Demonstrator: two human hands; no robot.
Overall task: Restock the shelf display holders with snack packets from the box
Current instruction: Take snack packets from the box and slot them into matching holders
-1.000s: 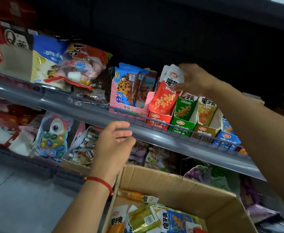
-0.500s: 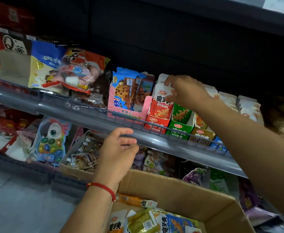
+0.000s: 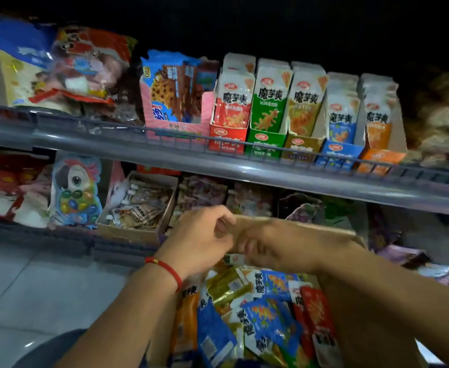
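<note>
Upper shelf (image 3: 218, 166) carries 5 holders (image 3: 268, 144) side by side, each full of upright packets: red, green, yellow-brown, blue, orange. A pink cookie box (image 3: 175, 112) stands just left of them. Below, both hands meet over the cardboard box (image 3: 361, 301) of loose snack packets (image 3: 265, 314). Left hand (image 3: 202, 243) with fingers curled, right hand (image 3: 273, 248) blurred, can't tell what either holds; packets lie just beneath them.

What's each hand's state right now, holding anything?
Left hand: fingers loosely curled above the box, no packet visible in its grip.
Right hand: motion-blurred, cannot tell.
</note>
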